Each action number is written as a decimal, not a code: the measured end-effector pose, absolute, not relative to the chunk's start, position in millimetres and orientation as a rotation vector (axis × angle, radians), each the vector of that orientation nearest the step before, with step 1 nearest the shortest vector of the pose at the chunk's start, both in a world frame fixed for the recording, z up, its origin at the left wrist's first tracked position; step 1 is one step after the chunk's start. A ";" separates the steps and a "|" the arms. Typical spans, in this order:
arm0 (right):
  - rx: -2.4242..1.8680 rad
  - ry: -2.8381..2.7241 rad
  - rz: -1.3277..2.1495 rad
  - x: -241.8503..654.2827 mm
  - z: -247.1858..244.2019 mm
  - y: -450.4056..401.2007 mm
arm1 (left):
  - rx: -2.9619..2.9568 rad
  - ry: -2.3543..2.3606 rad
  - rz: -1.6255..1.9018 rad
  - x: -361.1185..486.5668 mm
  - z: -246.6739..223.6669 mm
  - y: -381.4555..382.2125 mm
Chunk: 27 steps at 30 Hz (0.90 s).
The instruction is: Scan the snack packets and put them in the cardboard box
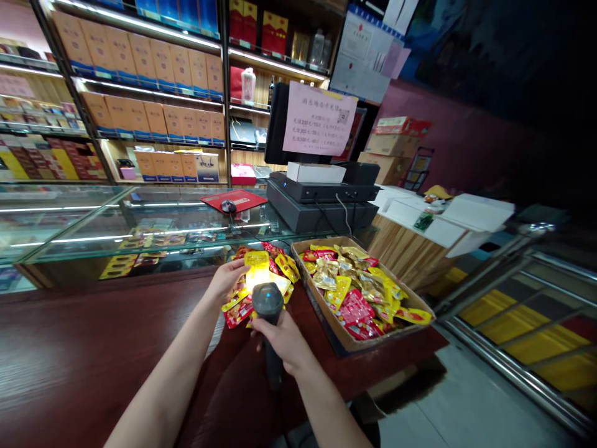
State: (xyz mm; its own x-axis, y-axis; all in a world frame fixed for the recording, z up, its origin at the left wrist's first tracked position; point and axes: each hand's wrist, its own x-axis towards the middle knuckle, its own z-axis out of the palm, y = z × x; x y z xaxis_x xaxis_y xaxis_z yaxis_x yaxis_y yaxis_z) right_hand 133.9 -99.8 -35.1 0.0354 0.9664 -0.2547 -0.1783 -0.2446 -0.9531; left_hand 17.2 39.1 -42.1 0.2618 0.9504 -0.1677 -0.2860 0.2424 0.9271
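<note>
My right hand is wrapped round the handle of a black barcode scanner, whose head points away from me. Bright light from it falls on a yellow snack packet, which my left hand grips by its left edge. Below and around that packet lies a loose pile of red and yellow snack packets on the dark red counter. To the right of the pile, a shallow cardboard box holds several gold, yellow and red packets.
Behind the pile runs a glass display case with a red mouse pad and a mouse. A monitor and a black cash drawer stand beyond the box. At right is a metal railing.
</note>
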 end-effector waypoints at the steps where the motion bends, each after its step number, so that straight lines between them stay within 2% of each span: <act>1: -1.267 -0.896 1.357 136.5 -34.1 -98.8 | 0.926 0.933 1.012 17.4 -41.8 38.8; 6: -1.243 -0.833 1.151 160.0 -25.4 -85.1 | 0.931 0.915 0.943 21.5 -39.3 33.3; 19: -1.200 -0.618 1.379 210.7 7.7 -75.4 | 0.740 0.683 0.767 53.7 -12.2 2.1; 27: -1.088 -0.594 1.442 272.3 48.8 -69.0 | 0.795 0.724 0.634 123.4 35.6 18.8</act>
State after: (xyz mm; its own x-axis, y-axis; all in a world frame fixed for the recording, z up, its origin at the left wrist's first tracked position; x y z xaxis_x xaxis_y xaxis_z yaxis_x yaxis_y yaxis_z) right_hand 272.3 -69.0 48.8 0.1090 0.9540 -0.2791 -0.4805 -0.1953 -0.8550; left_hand 123.4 18.8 35.6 0.5940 0.7343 -0.3287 -0.2296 0.5463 0.8055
